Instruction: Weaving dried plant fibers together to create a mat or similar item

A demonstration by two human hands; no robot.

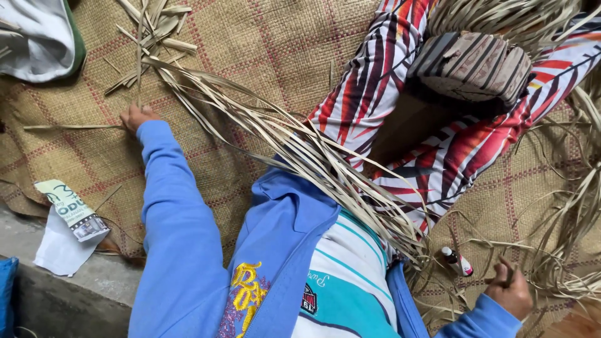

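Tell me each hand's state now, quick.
Left hand: pressed on the woven mat among dry leaf strips; grip cannot be told.
Right hand: closed on a thin strip.

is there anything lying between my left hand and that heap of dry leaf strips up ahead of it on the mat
Nothing visible stands between them. Your left hand rests on the woven mat right at the lower tips of the heap of dry leaf strips, with only bare mat and a few loose strips around the fingers.
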